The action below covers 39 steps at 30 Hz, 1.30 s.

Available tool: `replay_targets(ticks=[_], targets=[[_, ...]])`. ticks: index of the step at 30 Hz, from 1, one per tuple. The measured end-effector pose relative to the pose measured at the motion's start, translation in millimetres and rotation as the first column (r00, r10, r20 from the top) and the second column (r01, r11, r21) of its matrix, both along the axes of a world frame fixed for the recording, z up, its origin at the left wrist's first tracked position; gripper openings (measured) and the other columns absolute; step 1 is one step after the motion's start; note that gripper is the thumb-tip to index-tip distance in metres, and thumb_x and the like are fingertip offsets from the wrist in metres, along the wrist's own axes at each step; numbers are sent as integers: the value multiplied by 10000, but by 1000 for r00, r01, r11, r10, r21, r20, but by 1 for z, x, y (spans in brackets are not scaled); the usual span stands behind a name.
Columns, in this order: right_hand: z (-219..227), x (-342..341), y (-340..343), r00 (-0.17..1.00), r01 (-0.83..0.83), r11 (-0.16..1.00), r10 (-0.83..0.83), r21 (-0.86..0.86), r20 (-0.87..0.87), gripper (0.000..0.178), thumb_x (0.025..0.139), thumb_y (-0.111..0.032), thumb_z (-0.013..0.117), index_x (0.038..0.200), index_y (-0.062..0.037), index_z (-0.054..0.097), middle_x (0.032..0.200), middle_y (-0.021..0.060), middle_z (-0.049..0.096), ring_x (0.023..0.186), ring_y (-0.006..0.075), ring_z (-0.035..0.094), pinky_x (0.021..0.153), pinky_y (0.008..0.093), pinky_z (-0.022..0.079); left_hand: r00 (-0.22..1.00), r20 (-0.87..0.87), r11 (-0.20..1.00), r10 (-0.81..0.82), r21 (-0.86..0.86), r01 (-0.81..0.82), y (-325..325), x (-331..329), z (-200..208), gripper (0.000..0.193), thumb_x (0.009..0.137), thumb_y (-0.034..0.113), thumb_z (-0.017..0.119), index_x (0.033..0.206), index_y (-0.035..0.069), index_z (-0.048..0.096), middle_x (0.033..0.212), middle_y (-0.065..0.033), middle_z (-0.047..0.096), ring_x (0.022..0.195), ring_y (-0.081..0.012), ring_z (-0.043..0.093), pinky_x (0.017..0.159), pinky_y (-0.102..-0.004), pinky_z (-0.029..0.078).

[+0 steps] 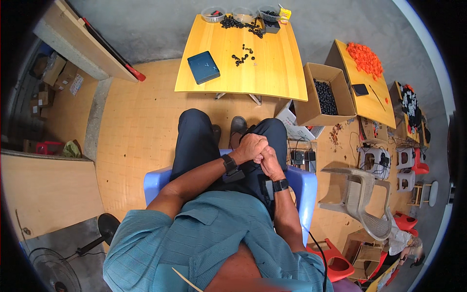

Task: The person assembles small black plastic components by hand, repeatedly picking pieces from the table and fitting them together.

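Note:
Over my lap, my left hand [251, 147] and my right hand [272, 163] are clasped together. The fingers of both are closed and pressed against each other. Whether anything small lies between them is hidden. Dark bands circle both wrists. Beyond my knees stands a yellow wooden table [272, 73], out of reach of my hands as they are. On it lie a dark blue flat box [204, 67] and a scatter of small black round parts [242, 59]. More black parts [232, 22] are heaped at the far edge, by clear round tubs [214, 14].
I sit in a blue plastic chair [306, 194]. Right of the table, a cardboard box [311, 87] holds many black parts. A second table [360, 104] bears an orange pile [365, 59]. A grey chair [357, 194] stands right; a fan [104, 231] stands lower left.

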State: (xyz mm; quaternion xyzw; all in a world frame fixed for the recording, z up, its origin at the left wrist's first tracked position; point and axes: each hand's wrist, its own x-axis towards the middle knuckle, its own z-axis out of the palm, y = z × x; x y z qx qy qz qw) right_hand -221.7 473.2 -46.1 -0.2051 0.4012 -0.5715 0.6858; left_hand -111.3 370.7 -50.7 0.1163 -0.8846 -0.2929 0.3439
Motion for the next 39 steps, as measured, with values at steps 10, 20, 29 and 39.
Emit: replay_targets(ticks=[10,20,29,39], targets=[[3,3,-4,999,36,999,-37,-40,-16,241,1023,-235,519,840,-80,542,675,-30,468,581,68,419,527,224,338,999,-11,999,36,32,-35,-5,-2,-2,184,842,164,538,781,-8,558,745,-157,612,666,-356,631,576,-408,502],[3,0,-1,1000,26,997,-27,-74,-7,174,1020,-177,505,884,-79,552,703,-47,465,580,64,414,529,231,354,996,-21,912,90,403,-74,7,-4,10,279,906,211,548,752,-17,593,690,-173,612,615,-306,621,583,-382,477],[3,11,-14,1000,-8,999,9,-35,18,139,1011,-130,492,908,-75,567,722,-31,509,609,69,441,560,230,367,984,142,795,104,582,-169,-2,7,23,290,899,225,513,792,-11,643,747,-216,645,691,-366,658,610,-403,496],[18,8,-27,995,4,999,-1,35,-99,178,1033,-203,494,937,-75,571,714,-32,498,610,64,432,546,228,365,990,67,744,123,654,-137,-15,9,9,351,976,248,497,855,-45,650,690,-117,636,647,-162,610,625,-321,487]])
